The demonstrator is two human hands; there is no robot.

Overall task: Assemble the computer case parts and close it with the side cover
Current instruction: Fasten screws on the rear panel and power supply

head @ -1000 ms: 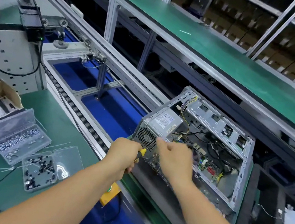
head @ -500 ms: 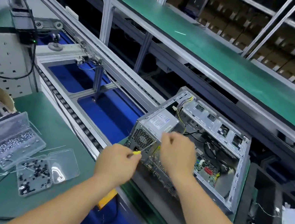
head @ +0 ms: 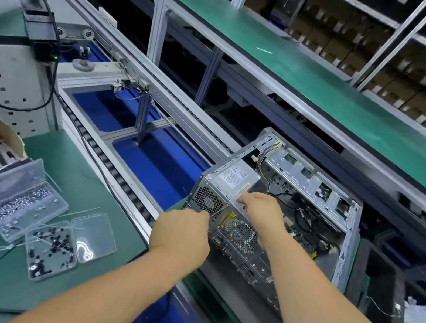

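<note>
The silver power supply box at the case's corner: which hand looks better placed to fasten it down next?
Probably the left hand: curled as if gripping a tool, it sits at the power supply's grille on the computer case. The right hand rests on top, steadying it.

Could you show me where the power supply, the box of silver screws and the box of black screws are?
power supply (head: 234, 178), head view, its labelled top face.
box of silver screws (head: 18, 208), head view, the screw heap inside.
box of black screws (head: 51, 251), head view, the screws in its tray.
</note>
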